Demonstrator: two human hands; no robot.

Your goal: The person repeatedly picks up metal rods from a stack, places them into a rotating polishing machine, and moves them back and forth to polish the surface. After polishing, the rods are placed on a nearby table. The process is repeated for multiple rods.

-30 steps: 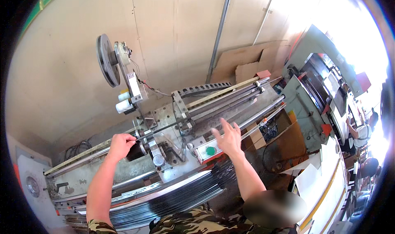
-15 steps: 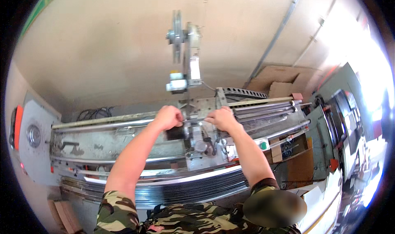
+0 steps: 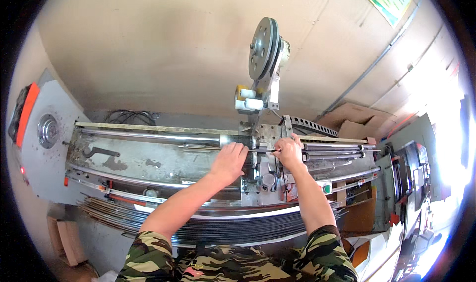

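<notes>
**Across the metal carriage point(image 3: 250, 185), a slim dark rod point(image 3: 267, 151) runs between the hands**

Over the middle of the long machine bed point(image 3: 134, 169), the rod lies nearly level from left to right, its short visible stretch bridging the gap between the person's two hands. It looks straight, very narrow and dark grey to black, with no bend showing in that stretch. Where it ends is hard to make out: one side goes behind the fingers, the other toward similar bars.

The right hand point(image 3: 289, 151) pinches the rod, thumb and forefinger brought together on it. The left hand point(image 3: 231, 159) is curled, knuckles up, beside a black cylinder point(image 3: 238, 139); its fingertips are partly hidden, so whether they grip the rod cannot be told.

Just below the rod, on the carriage, sits a round silvery cap point(image 3: 268, 180). Behind stands a post with a grey grooved wheel point(image 3: 264, 48) and white rollers point(image 3: 254, 104). A dark hook-ended wrench point(image 3: 102, 153) lies on the bed to the left. Nearer the person, a bundle of long thin bars point(image 3: 238, 227) stretches sideways, similarly dark with glossy streaks.
</notes>
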